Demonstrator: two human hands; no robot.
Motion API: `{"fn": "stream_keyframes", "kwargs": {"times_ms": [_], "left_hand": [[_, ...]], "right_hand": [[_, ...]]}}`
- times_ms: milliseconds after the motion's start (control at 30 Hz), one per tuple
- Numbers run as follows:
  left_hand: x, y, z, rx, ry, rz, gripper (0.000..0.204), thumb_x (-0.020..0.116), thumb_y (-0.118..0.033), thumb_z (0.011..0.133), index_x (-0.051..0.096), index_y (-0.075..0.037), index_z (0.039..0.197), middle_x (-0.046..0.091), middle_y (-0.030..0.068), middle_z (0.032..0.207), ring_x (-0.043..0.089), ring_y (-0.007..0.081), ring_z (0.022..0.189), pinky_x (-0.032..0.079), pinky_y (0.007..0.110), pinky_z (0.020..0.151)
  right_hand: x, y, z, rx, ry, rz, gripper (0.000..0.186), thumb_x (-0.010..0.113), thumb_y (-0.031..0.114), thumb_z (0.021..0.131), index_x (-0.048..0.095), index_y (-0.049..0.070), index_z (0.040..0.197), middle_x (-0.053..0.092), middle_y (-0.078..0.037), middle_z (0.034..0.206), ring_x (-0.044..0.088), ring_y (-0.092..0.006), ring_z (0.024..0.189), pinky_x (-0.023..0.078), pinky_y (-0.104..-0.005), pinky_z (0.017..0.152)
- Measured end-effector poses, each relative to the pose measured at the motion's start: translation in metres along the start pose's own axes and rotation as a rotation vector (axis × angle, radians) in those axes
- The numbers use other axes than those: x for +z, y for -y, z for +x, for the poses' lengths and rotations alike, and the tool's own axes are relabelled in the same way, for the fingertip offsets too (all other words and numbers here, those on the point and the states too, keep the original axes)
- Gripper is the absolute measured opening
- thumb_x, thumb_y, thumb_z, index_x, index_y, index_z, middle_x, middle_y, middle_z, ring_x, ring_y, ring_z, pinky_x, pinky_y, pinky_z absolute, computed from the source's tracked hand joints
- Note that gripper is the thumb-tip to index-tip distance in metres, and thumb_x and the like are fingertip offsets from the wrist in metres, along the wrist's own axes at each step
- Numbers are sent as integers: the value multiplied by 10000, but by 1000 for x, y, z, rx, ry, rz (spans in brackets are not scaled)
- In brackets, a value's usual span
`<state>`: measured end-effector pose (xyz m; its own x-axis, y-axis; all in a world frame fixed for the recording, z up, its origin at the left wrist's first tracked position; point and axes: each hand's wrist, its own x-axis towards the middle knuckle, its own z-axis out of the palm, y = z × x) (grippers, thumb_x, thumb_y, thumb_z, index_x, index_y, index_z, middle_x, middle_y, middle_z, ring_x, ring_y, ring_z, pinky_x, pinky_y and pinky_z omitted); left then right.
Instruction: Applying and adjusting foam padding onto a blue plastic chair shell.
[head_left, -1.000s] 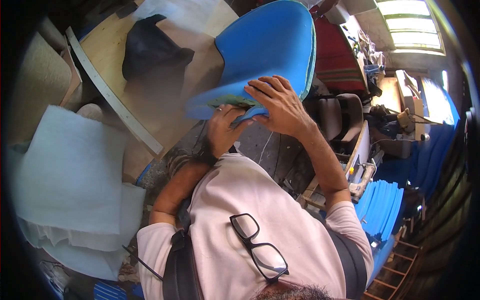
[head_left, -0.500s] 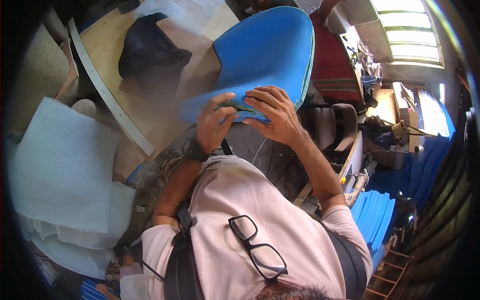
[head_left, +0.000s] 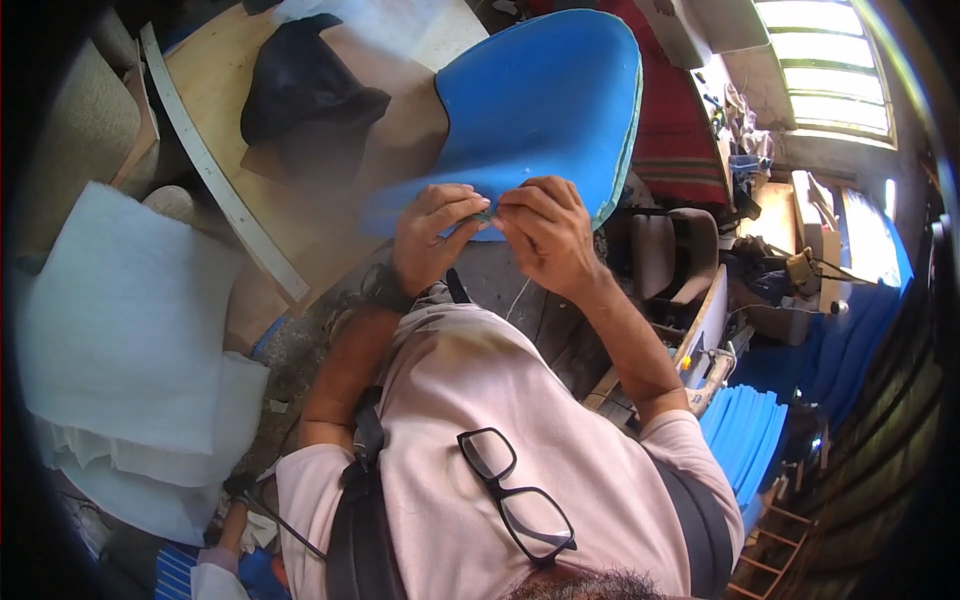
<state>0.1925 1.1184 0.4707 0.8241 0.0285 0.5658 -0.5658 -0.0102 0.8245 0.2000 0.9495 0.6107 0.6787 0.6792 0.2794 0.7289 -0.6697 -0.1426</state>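
A blue foam pad [head_left: 545, 95] with a rounded far end and a thin green edge lies partly on the table in front of me. Over its near edge, the fingertips of my left hand [head_left: 435, 232] are pinched together. My right hand [head_left: 548, 228] pinches just beside them. Between the two sets of fingertips shows a small green piece [head_left: 484, 215]. Whether this bit is loose or still joined to the pad's edge, I cannot tell. My fingers cover part of the near edge.
The wooden table [head_left: 215, 130] bears a dark cloth piece [head_left: 305, 95] and a pale curved strip [head_left: 215, 175]. White wadding sheets [head_left: 130, 320] are stacked at left. Blue foam strips [head_left: 745, 430] stand at right, near a seat shell [head_left: 690, 250]. Another person's arm [head_left: 232, 530] shows at lower left.
My fingers have gone from lying along the pad's near edge to pinching a small green piece there. At lower left, the other person's arm has moved.
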Motion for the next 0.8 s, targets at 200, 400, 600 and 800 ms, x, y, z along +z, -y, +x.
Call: {"fn": "stream_keyframes", "kwargs": {"times_ms": [200,400,600,800], "left_hand": [[-1,3,0,11,4,-32,379,851,36,741,747,-60,1092,721,98,1119,697,276,1072,565,383,927],[1,3,-2,4,-5,-51,362,854,-27,771,744,-66,1113,705,108,1128,689,290,1066,563,389,919],[4,9,-11,-78,-139,-151,401,891,-70,752,672,-45,1087,677,118,1127,676,302,1091,554,393,928],[1,16,-37,-34,-184,103,397,918,-128,695,652,-54,981,648,99,1074,627,323,1098,500,443,962]], "right_hand": [[-12,-2,-8,46,-40,107,338,844,39,750,693,6,1050,675,-117,1059,632,-334,975,531,-422,861],[1,-7,-9,-61,-112,73,296,846,58,755,698,21,1008,673,-93,995,630,-307,924,521,-407,827],[-4,12,9,57,108,-74,432,859,152,738,696,54,1126,635,-81,1156,593,-293,1032,479,-432,918],[-1,21,20,92,306,-203,575,875,176,703,681,57,1231,592,-66,1276,527,-278,1172,428,-447,1020]]}}
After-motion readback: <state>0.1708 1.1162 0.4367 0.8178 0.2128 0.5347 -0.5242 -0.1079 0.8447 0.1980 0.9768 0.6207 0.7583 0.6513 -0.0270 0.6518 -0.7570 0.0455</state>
